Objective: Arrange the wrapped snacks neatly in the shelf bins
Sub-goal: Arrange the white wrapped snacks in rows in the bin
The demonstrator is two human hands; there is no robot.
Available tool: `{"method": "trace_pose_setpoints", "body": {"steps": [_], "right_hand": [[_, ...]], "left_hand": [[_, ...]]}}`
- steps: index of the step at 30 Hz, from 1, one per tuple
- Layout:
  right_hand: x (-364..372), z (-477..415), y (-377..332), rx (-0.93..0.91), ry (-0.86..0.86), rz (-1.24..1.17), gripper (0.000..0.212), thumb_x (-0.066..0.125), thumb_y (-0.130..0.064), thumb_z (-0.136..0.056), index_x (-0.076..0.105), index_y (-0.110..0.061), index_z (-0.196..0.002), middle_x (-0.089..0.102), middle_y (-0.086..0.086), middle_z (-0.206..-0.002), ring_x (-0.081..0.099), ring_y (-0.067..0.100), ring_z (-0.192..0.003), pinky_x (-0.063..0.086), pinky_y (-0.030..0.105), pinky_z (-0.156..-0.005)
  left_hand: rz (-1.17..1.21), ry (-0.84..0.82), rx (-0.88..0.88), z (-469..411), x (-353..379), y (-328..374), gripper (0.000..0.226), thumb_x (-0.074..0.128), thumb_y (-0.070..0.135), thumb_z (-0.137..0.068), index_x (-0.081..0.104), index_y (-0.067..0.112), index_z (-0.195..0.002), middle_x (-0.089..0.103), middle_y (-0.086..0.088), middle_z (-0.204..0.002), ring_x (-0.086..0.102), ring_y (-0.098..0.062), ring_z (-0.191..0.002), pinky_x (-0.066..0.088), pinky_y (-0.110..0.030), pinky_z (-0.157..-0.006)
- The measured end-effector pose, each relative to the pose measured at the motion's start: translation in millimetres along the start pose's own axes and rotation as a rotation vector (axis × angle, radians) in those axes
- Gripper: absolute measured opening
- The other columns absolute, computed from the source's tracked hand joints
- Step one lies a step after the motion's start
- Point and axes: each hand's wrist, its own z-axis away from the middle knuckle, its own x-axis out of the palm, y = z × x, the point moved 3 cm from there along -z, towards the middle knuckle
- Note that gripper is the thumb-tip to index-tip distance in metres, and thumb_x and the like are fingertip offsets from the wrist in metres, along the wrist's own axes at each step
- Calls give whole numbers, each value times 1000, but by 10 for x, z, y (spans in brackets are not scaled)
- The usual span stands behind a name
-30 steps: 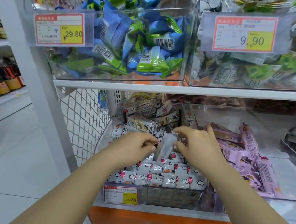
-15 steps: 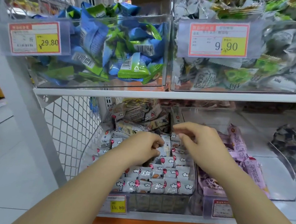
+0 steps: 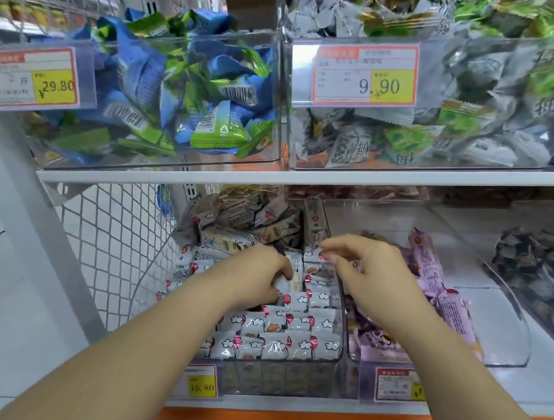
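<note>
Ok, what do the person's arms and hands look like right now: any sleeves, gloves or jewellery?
The left forearm and right forearm are bare down to the frame edge, with no sleeves in view. The left hand and right hand are bare too: no gloves, and no watch, bracelet or ring on the sides that show.

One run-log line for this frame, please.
phase: arranging | left hand: grips wrapped snack in 15.80 bin | right hand: over bin's right side, grip unclear
</note>
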Motion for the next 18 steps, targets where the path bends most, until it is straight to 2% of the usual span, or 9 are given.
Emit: {"method": "trace_pose_setpoints", "body": {"steps": [2, 5, 7, 10, 14, 16, 18], "right_hand": [[-22, 5, -29, -19, 21, -9, 24, 56, -15, -92, 68, -28, -108, 64, -19, -91, 54, -13, -77, 35, -5, -64], [-66, 33, -90, -21, 53, -69, 22, 55, -16, -92, 68, -27, -105, 67, -16, -92, 52, -20, -64, 35, -5, -57], [-74, 51, -135, -15, 74, -123, 20, 56, -16, -92, 69, -25, -103, 66, -17, -89, 54, -18, -67, 36, -4, -57], [-19, 64, -230, -16, 63, -198, 21, 58, -17, -91, 67, -22, -109, 68, -14, -97, 59, -7, -88, 39, -1, -72], [116, 73, -332, 42, -44, -219, 38, 54, -32, -93, 51, -26, -130, 59, -11, -121, 56, 3, -108, 44, 25, -97], [212, 60, -360, 139, -107, -420, 45, 51, -34, -94, 46, -18, -136, 57, -5, -125, 59, 10, -108, 48, 32, -96], [325, 49, -388, 279, -166, -782, 42, 50, -30, -94, 49, -10, -131, 62, 5, -117, 66, 15, -94, 55, 33, -83]], "left_hand": [[19, 60, 13, 100, -117, -17, 40, 55, 8, -81, 61, 22, -118, 51, 5, -90, 48, -12, -80, 43, -25, -73], [93, 229, 24, 355, -359, -43, 43, 56, 8, -83, 59, 28, -120, 50, 8, -101, 50, -6, -89, 45, -24, -86], [187, 391, 39, 552, -502, -68, 43, 58, 9, -83, 59, 31, -120, 49, 14, -103, 51, -2, -95, 46, -25, -92], [317, 574, 81, 792, -585, -72, 40, 59, 6, -82, 62, 30, -113, 48, 17, -102, 51, 0, -96, 47, -23, -92], [420, 735, 112, 1004, -486, -31, 38, 62, 0, -80, 61, 33, -100, 49, 16, -101, 53, 0, -98, 45, -13, -89], [478, 810, 117, 1073, -398, -34, 39, 64, -2, -79, 61, 33, -98, 49, 16, -101, 54, -1, -99, 46, -13, -86], [535, 850, 108, 1106, -311, -40, 41, 63, -2, -80, 60, 35, -96, 48, 18, -101, 53, -2, -101, 47, -16, -85]]}}
